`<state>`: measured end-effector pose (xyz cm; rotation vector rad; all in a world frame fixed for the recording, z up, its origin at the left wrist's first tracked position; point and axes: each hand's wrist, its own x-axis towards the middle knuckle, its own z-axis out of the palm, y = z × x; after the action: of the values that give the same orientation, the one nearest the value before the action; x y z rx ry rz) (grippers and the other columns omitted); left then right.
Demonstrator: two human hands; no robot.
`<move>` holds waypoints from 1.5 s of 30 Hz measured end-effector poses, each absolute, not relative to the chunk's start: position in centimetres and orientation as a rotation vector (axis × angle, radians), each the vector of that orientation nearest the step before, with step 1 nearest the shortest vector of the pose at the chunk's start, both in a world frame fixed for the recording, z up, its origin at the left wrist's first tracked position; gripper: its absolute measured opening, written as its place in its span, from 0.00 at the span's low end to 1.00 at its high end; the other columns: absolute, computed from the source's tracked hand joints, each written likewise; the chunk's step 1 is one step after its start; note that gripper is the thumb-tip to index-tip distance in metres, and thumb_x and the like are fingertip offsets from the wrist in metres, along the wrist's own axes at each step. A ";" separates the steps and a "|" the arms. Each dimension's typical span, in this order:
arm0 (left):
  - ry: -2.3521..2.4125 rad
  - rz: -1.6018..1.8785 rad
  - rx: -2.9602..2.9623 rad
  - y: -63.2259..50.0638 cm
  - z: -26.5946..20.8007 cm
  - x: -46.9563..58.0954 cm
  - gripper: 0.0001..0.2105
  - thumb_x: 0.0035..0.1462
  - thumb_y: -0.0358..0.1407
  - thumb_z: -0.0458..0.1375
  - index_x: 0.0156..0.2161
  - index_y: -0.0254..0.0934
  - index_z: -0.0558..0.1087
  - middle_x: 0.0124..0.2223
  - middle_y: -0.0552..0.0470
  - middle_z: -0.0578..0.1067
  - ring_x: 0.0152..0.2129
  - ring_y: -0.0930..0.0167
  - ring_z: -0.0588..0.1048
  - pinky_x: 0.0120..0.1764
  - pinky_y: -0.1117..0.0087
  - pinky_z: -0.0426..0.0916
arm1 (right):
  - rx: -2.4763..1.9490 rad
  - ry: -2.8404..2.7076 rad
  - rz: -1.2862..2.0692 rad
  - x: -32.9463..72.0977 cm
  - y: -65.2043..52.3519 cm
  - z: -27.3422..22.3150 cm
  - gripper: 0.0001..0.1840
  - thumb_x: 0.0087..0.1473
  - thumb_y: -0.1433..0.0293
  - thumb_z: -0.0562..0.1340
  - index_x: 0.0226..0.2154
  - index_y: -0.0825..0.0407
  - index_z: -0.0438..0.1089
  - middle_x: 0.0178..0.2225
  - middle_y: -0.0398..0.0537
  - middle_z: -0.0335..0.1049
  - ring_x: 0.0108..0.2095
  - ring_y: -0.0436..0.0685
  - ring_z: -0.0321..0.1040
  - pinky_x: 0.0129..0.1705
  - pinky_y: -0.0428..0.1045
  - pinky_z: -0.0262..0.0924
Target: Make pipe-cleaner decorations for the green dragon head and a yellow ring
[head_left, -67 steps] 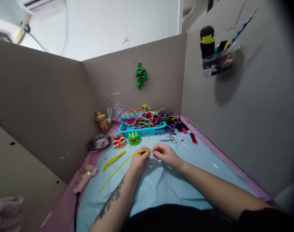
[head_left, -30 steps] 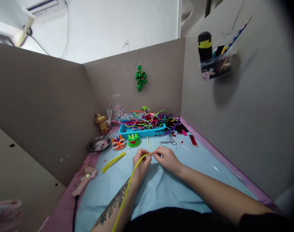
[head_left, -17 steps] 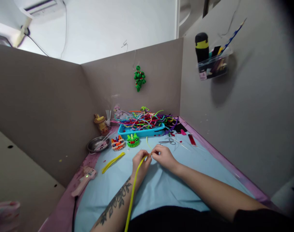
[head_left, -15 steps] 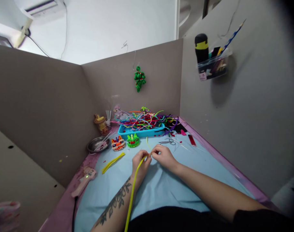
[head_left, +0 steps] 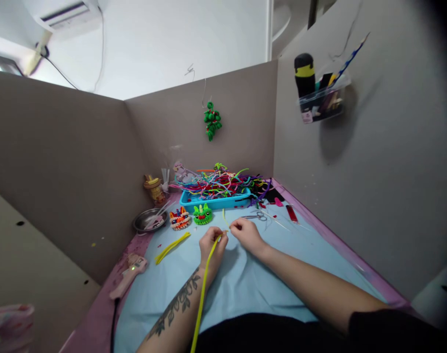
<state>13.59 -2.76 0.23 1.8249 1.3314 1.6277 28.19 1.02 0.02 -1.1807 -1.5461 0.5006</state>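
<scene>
A long yellow pipe cleaner (head_left: 202, 299) runs up over my left forearm into my left hand (head_left: 213, 245), whose thumb and fingers pinch it close to one end. Just to the right, my right hand (head_left: 245, 234) is closed in a pinch at the short bit of pipe cleaner between the hands; its fingertips hide most of that end. Beyond my fingers a thin yellow-green strip (head_left: 224, 215) shows against the blue cloth; whether it joins the held piece I cannot tell. Several more yellow pipe cleaners (head_left: 172, 248) lie bundled left of my hands.
Behind my hands sit a green lion-like head (head_left: 202, 214), an orange-and-white one (head_left: 179, 219) and a blue tray (head_left: 216, 202) heaped with coloured pipe cleaners. Scissors (head_left: 259, 215) lie at right. A metal bowl (head_left: 138, 224) and a pink corded tool (head_left: 129, 279) are at left.
My hands have drawn slightly apart, the left one shifting a little left, and a small gap now shows between the fingertips. The pipe cleaner stays in my left hand.
</scene>
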 end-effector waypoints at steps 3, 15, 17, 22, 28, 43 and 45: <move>1.300 1.618 1.704 -2.6 0.4 13.5 0.07 0.49 0.38 0.57 0.29 0.37 0.65 0.23 0.57 0.68 0.20 0.76 0.67 0.26 0.75 0.62 | -1.222 -1.439 0.516 29.6 1.8 0.2 0.08 0.43 0.71 0.57 0.21 0.54 0.71 0.19 0.44 0.68 0.23 0.53 0.64 0.27 0.47 0.58; 1.140 1.575 1.617 -1.9 0.7 13.0 0.10 0.50 0.38 0.58 0.34 0.38 0.62 0.31 0.51 0.74 0.29 0.71 0.74 0.32 0.72 0.67 | -0.924 -1.767 0.494 28.0 -1.4 1.9 0.06 0.49 0.74 0.59 0.27 0.53 0.72 0.26 0.46 0.68 0.30 0.51 0.65 0.33 0.46 0.59; 1.135 1.562 1.665 -1.9 0.5 12.9 0.09 0.50 0.38 0.57 0.34 0.38 0.63 0.31 0.52 0.73 0.30 0.71 0.73 0.33 0.71 0.67 | -0.937 -1.779 0.465 28.0 -1.2 1.7 0.07 0.49 0.75 0.58 0.26 0.53 0.72 0.25 0.45 0.68 0.29 0.51 0.65 0.32 0.46 0.59; 1.148 1.556 1.790 -1.7 -0.1 12.8 0.07 0.50 0.38 0.57 0.33 0.38 0.65 0.31 0.52 0.72 0.30 0.71 0.73 0.34 0.70 0.68 | -0.974 -1.829 0.440 28.1 -0.9 1.2 0.07 0.49 0.76 0.58 0.25 0.53 0.71 0.25 0.44 0.67 0.28 0.51 0.64 0.32 0.46 0.58; 1.259 1.453 1.935 -1.8 0.0 12.8 0.07 0.49 0.38 0.57 0.33 0.38 0.68 0.29 0.53 0.72 0.27 0.72 0.70 0.30 0.73 0.64 | -0.985 -1.928 0.339 28.2 -0.9 0.9 0.09 0.47 0.79 0.57 0.25 0.53 0.70 0.26 0.45 0.66 0.29 0.51 0.64 0.32 0.45 0.58; 1.182 1.319 2.220 -1.8 0.5 12.8 0.12 0.55 0.36 0.49 0.22 0.37 0.67 0.22 0.54 0.65 0.22 0.73 0.64 0.28 0.73 0.57 | -0.996 -1.855 0.382 27.5 -1.2 1.8 0.07 0.43 0.79 0.57 0.21 0.53 0.67 0.23 0.42 0.62 0.25 0.49 0.60 0.28 0.44 0.54; 1.210 1.310 2.273 -1.7 0.3 12.7 0.12 0.55 0.35 0.49 0.22 0.37 0.67 0.22 0.54 0.66 0.23 0.73 0.64 0.29 0.73 0.58 | -1.010 -1.840 0.391 27.4 -1.0 1.9 0.07 0.42 0.79 0.57 0.21 0.53 0.67 0.23 0.42 0.63 0.25 0.49 0.60 0.28 0.44 0.53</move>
<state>12.65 -1.65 0.34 2.2733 1.2102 1.3104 27.40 -1.05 1.90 -1.0100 -1.8395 0.3905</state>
